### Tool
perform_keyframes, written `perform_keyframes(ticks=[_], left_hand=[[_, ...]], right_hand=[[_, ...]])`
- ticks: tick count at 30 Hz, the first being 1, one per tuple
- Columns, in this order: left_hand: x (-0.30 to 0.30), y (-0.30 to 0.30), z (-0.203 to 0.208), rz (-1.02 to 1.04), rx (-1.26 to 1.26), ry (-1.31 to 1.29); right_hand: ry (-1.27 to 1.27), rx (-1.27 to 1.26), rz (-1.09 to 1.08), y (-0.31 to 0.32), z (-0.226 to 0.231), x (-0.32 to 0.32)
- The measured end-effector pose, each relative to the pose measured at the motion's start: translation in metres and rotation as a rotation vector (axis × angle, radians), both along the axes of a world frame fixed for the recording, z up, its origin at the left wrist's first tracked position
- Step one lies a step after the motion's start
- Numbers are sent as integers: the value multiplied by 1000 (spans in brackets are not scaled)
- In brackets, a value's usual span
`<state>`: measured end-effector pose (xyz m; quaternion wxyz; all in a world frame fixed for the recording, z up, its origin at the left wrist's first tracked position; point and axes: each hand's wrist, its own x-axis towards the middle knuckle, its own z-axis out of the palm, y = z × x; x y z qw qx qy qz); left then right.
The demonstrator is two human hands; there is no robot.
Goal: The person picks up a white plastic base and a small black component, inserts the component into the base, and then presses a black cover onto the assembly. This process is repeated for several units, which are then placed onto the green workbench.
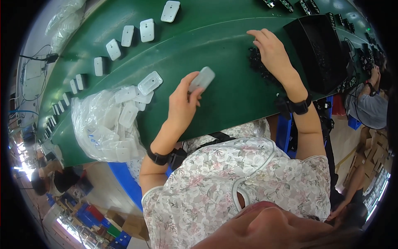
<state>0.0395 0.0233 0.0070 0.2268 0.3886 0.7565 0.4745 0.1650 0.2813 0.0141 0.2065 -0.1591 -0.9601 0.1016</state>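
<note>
Between the fingers and thumb of my left hand (184, 95) is a white rounded plastic cover (203, 79), held above the green table (224, 99). My right hand (269, 52) hovers beside a loose heap of small black parts (259, 64). Its thumb and index finger reach leftward; whether something tiny sits at the fingertips I cannot make out. To the left of my left hand, an open clear plastic bag (99, 128) holds many similar white covers. One white cover (150, 83) lies just outside the bag's mouth, with others partly spilling out below it.
A curved row of white housings (147, 30) runs along the far left of the table. At the right stands a black open box (319, 54), with several small circuit boards (304, 7) behind it. Another person (367, 103) sits at the far right.
</note>
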Motion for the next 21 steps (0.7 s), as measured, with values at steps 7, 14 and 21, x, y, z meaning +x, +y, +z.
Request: perform_keyframes(ticks=[7, 14, 21], left_hand=[[3, 37, 18, -57, 130, -161], [4, 46, 25, 23, 191, -193], [6, 47, 26, 50, 236, -1]], right_hand=[[133, -1084, -52, -52, 28, -1], [404, -1607, -5, -75, 32, -9], [315, -1574, -15, -89, 27, -9]])
